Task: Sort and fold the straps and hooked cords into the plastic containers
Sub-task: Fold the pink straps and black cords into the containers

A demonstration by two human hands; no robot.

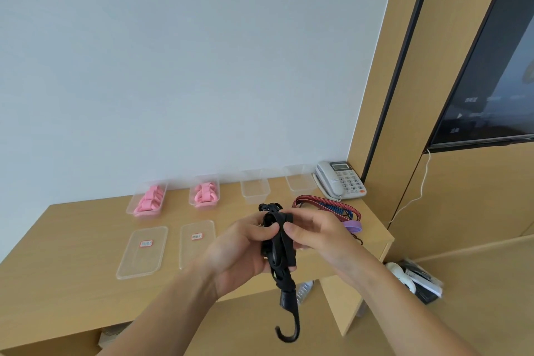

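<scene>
Head cam: both hands up over the desk, working a black hooked cord. Left hand grips the folded bundle; right hand pinches a loop at top, thumbs nearly meeting. Cord's long axis runs vertical, hook dangling free below the fingers. Empty containers sit beyond, to the rt, so right hand's nearer for the drop, I'd say.

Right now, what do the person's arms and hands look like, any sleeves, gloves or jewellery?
Both forearms are bare as far as the frame shows; no sleeve comes into view. The left hand and right hand wear no gloves, and no rings, watch or bracelet can be seen. The fingernails look short and unpainted.
</scene>
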